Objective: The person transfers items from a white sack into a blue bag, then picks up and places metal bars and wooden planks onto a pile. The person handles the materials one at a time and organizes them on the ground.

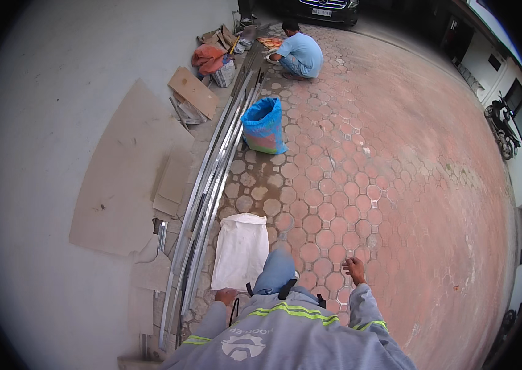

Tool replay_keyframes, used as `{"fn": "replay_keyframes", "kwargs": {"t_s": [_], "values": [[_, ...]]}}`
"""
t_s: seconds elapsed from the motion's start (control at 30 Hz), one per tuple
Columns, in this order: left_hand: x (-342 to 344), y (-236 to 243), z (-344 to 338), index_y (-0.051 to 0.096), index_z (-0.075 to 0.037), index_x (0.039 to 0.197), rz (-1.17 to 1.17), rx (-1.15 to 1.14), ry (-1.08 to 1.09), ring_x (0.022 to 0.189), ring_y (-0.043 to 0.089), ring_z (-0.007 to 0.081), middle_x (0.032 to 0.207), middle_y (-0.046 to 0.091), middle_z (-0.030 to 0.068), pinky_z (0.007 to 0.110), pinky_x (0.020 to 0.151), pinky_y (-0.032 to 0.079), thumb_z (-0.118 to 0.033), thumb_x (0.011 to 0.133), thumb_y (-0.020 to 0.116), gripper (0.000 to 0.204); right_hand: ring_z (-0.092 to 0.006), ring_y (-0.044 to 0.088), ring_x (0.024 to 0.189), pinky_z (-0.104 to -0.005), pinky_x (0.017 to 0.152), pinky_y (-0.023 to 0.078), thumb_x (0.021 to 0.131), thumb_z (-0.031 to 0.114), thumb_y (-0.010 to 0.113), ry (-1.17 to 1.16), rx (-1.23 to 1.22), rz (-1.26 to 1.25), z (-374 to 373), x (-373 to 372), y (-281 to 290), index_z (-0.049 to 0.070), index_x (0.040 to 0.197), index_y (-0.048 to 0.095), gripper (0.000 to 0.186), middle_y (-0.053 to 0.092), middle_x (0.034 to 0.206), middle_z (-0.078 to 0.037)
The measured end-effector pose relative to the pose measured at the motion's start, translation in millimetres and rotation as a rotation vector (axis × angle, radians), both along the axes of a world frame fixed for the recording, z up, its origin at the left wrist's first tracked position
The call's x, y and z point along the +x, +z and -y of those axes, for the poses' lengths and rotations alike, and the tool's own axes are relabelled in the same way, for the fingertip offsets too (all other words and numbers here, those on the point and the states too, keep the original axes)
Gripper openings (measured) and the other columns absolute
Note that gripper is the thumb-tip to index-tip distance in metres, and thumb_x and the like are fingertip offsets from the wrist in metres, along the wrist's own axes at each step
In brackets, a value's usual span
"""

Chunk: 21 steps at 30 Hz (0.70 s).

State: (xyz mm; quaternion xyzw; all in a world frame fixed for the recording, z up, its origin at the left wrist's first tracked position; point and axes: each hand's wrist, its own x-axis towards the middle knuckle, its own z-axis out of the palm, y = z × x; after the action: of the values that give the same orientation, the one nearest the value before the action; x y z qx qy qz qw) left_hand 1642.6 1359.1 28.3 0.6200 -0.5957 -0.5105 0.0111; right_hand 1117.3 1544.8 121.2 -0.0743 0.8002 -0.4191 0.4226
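My left hand (225, 295) hangs beside my leg at the lower edge of a white sack (240, 243) lying flat on the pavers; its fingers are mostly hidden. My right hand (353, 269) is out to the right over red pavers, empty, with fingers loosely bent and apart. Long silver metal channels (211, 188) run along the ground left of the white sack. Farther forward, a blue plastic sack (263, 129) stands upright beside the channels.
Board offcuts (122, 160) lean against the left wall (39, 154). An orange sack (208, 58) sits among debris. A person (301, 54) in light blue squats ahead, a dark vehicle (317, 9) behind. A motorcycle (501, 128) stands at the right.
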Motion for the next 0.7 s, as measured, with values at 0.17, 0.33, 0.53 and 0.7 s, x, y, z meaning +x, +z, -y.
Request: {"fn": "replay_keyframes", "kwargs": {"t_s": [0.17, 0.33, 0.53, 0.7], "values": [[-20, -20, 51, 0.060, 0.000, 0.107, -0.158, 0.436, 0.461, 0.077, 0.065, 0.0182, 0.093, 0.066, 0.0085, 0.032, 0.061, 0.052, -0.013, 0.086, 0.062, 0.025, -0.0174, 0.065, 0.072, -0.0300, 0.059, 0.050, 0.089, 0.031, 0.060, 0.178, 0.006, 0.047, 73, -26, -3, 0.001, 0.108, 0.060, 0.036, 0.068, 0.086, -0.010], [-37, -53, 69, 0.054, -0.008, 0.104, -0.200, 0.800, 0.429, 0.098, 0.051, 0.0216, 0.103, 0.056, 0.0082, 0.042, 0.083, 0.038, -0.035, 0.089, 0.048, 0.031, -0.0169, 0.066, 0.071, -0.0290, 0.055, 0.050, 0.087, 0.032, 0.062, 0.373, 0.031, 0.061, 130, -73, -8, -0.001, 0.108, 0.062, 0.038, 0.069, 0.085, -0.011], [-130, -53, 140, 0.058, -0.009, 0.115, 0.206, 0.607, -0.131, 0.080, 0.068, 0.0243, 0.098, 0.069, 0.0095, 0.040, 0.063, 0.053, -0.033, 0.091, 0.055, 0.033, -0.0167, 0.066, 0.068, -0.0284, 0.052, 0.050, 0.087, 0.030, 0.062, 0.270, 0.220, 0.077, 210, -162, -25, 0.000, 0.105, 0.064, 0.035, 0.069, 0.082, -0.011], [-206, -28, 272, 0.064, -0.013, 0.101, 0.190, 0.391, -0.269, 0.077, 0.067, 0.0186, 0.086, 0.068, 0.0048, 0.037, 0.059, 0.051, -0.033, 0.085, 0.060, 0.026, -0.0183, 0.066, 0.074, -0.0313, 0.059, 0.053, 0.091, 0.032, 0.058, 0.332, 0.290, 0.020, 307, -215, -16, 0.001, 0.108, 0.062, 0.035, 0.069, 0.086, -0.009]]}}
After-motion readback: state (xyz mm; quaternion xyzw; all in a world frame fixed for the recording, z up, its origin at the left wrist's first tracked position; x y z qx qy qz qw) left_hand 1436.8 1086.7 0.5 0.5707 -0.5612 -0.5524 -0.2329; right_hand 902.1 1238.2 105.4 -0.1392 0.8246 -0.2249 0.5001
